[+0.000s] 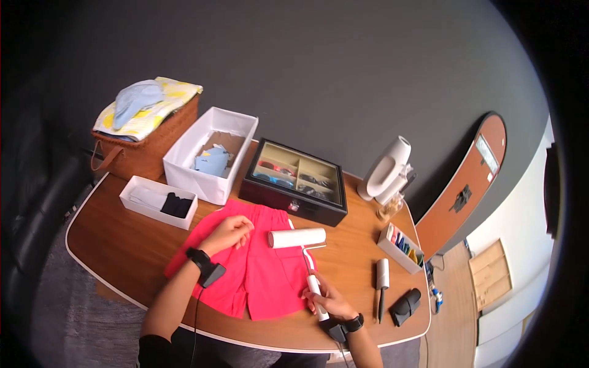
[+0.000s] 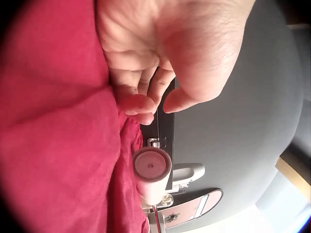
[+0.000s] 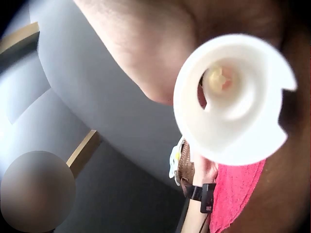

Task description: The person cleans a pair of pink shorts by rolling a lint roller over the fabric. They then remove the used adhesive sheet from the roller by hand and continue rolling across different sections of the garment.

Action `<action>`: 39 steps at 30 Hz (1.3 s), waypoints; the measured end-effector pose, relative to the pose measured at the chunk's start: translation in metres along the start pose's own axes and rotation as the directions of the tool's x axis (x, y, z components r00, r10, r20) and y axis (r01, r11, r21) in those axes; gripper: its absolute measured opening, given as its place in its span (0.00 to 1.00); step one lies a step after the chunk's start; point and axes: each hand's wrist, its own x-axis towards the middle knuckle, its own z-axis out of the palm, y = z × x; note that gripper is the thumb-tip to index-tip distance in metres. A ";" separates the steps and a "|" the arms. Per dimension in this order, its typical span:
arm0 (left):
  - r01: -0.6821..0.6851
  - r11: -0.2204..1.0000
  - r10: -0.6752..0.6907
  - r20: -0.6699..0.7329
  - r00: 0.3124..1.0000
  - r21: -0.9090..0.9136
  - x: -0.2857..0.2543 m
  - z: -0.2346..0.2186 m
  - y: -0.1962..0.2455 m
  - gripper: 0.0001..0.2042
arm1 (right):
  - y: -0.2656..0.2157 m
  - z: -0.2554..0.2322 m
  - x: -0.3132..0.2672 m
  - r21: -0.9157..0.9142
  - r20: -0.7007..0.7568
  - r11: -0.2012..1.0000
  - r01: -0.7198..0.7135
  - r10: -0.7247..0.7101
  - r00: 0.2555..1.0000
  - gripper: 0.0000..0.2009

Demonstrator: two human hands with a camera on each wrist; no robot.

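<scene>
Pink shorts [image 1: 270,288] lie spread on the wooden table. My left hand [image 1: 230,233] rests at their upper left part, fingers loosely curled and holding nothing; the left wrist view shows its palm side [image 2: 160,48] beside the pink cloth [image 2: 53,126]. With my right hand [image 1: 332,302] I grip the white handle of a large lint roller [image 1: 297,238]. Its white cylinder lies across the upper right of the shorts, near the waistband. In the right wrist view, the hollow end of the handle [image 3: 189,116] faces the camera and covers much of the gripping fingers.
Behind the shorts stand a glasses case box [image 1: 285,205], a white fabric bin [image 1: 196,178] and a wicker basket [image 1: 156,150]. A sock box [image 1: 132,199] sits left. Rightward are a garment steamer [image 1: 383,168], a small box [image 1: 392,251], a smaller lint roller [image 1: 381,276] and a black pouch [image 1: 405,306].
</scene>
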 end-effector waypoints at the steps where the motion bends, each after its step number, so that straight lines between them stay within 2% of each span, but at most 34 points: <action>1: 0.018 0.999 -0.018 -0.001 1.000 -0.027 0.000 -0.002 0.000 0.07 | -0.002 -0.005 -0.004 -0.057 0.035 0.998 -0.015 0.017 0.999 0.37; 2: 0.032 0.998 -0.032 -0.002 0.999 -0.055 0.000 -0.003 0.000 0.07 | -0.005 -0.008 -0.008 -0.119 0.069 0.993 -0.026 0.034 0.997 0.37; 4: 0.046 0.997 -0.047 -0.009 0.999 -0.065 0.000 -0.004 0.001 0.07 | -0.014 -0.011 -0.014 -0.123 0.047 0.992 -0.042 0.048 0.998 0.36; 6: 0.064 0.995 -0.064 0.004 0.998 -0.077 -0.003 -0.005 0.001 0.07 | -0.019 -0.010 -0.017 -0.436 -0.017 0.899 -0.036 0.032 0.999 0.34; 7: 0.071 0.993 -0.072 -0.007 0.997 -0.091 -0.006 -0.006 0.000 0.08 | -0.019 -0.008 -0.016 -0.416 -0.056 0.908 -0.042 0.020 0.998 0.34; 9: 0.075 0.993 -0.077 -0.014 0.997 -0.089 0.002 -0.003 0.005 0.08 | -0.018 -0.007 -0.009 -0.766 -0.227 0.638 -0.080 -0.151 0.962 0.33; 11: 0.092 0.992 -0.097 -0.055 0.994 -0.081 -0.002 0.006 0.013 0.07 | -0.016 -0.010 -0.009 -0.700 -0.218 0.711 0.067 -0.301 0.928 0.31; 13: 0.086 0.996 -0.088 -0.074 0.993 -0.036 0.003 -0.003 -0.002 0.06 | 0.014 -0.024 0.000 -0.771 -0.106 0.572 0.278 -0.546 0.831 0.31; 15: 0.049 0.999 -0.050 -0.066 0.997 -0.012 0.005 -0.006 -0.007 0.06 | 0.004 -0.021 -0.006 -0.766 -0.104 0.590 0.256 -0.506 0.856 0.30; 16: 0.043 0.999 -0.043 -0.073 0.996 -0.008 0.006 -0.009 -0.011 0.07 | 0.003 -0.023 -0.006 -0.776 -0.139 0.586 0.234 -0.521 0.842 0.30; 18: 0.047 0.999 -0.045 -0.109 0.993 0.013 0.007 -0.005 -0.009 0.06 | 0.004 -0.020 -0.004 -0.802 -0.158 0.577 0.158 -0.459 0.874 0.28; 19: 0.043 0.999 -0.041 -0.096 0.995 0.024 0.007 -0.002 -0.010 0.06 | 0.001 -0.019 -0.005 -0.772 -0.218 0.629 0.088 -0.392 0.894 0.26; 23: -0.030 0.994 0.040 -0.094 0.995 0.103 0.007 -0.007 -0.016 0.07 | -0.003 -0.017 -0.005 -0.789 -0.252 0.614 0.010 -0.339 0.907 0.25; 25: -0.065 0.989 0.078 -0.095 0.992 0.132 0.009 -0.008 -0.021 0.07 | -0.012 -0.014 -0.011 -0.764 -0.282 0.643 -0.046 -0.269 0.921 0.24; 26: -0.100 0.983 0.122 -0.140 0.983 0.153 0.009 -0.010 -0.022 0.07 | -0.010 -0.015 -0.011 -0.767 -0.275 0.641 -0.040 -0.271 0.923 0.24; 27: -0.133 0.975 0.166 -0.185 0.969 0.176 0.009 -0.012 -0.024 0.07 | -0.007 -0.018 -0.009 -0.724 -0.256 0.689 0.034 -0.313 0.914 0.25; 28: -0.133 0.975 0.168 -0.196 0.966 0.179 0.009 -0.011 -0.025 0.07 | -0.005 -0.019 -0.010 -0.674 -0.239 0.730 0.109 -0.355 0.904 0.25; 29: -0.124 0.982 0.154 -0.220 0.963 0.144 0.009 -0.011 -0.024 0.07 | -0.003 -0.018 -0.010 -0.676 -0.222 0.728 0.119 -0.355 0.908 0.25; 31: -0.113 0.985 0.142 -0.246 0.959 0.127 0.009 -0.011 -0.024 0.09 | -0.002 -0.013 -0.009 -0.652 -0.229 0.667 0.360 -0.626 0.746 0.26; 32: -0.109 0.984 0.143 -0.269 0.952 0.140 0.008 -0.010 -0.023 0.09 | -0.003 -0.011 -0.010 -0.642 -0.209 0.667 0.378 -0.626 0.751 0.26; 34: -0.091 0.987 0.120 -0.227 0.966 0.133 0.006 -0.008 -0.019 0.08 | -0.008 -0.008 -0.012 -0.596 -0.297 0.730 0.335 -0.587 0.753 0.26; 35: -0.092 0.985 0.128 -0.254 0.959 0.148 0.006 -0.006 -0.017 0.08 | -0.001 -0.008 -0.006 -0.574 -0.350 0.735 0.362 -0.619 0.703 0.23; 39: -0.106 0.988 0.128 -0.217 0.968 0.111 0.003 -0.003 -0.010 0.08 | 0.004 -0.003 -0.004 -0.467 -0.352 0.798 0.380 -0.563 0.748 0.19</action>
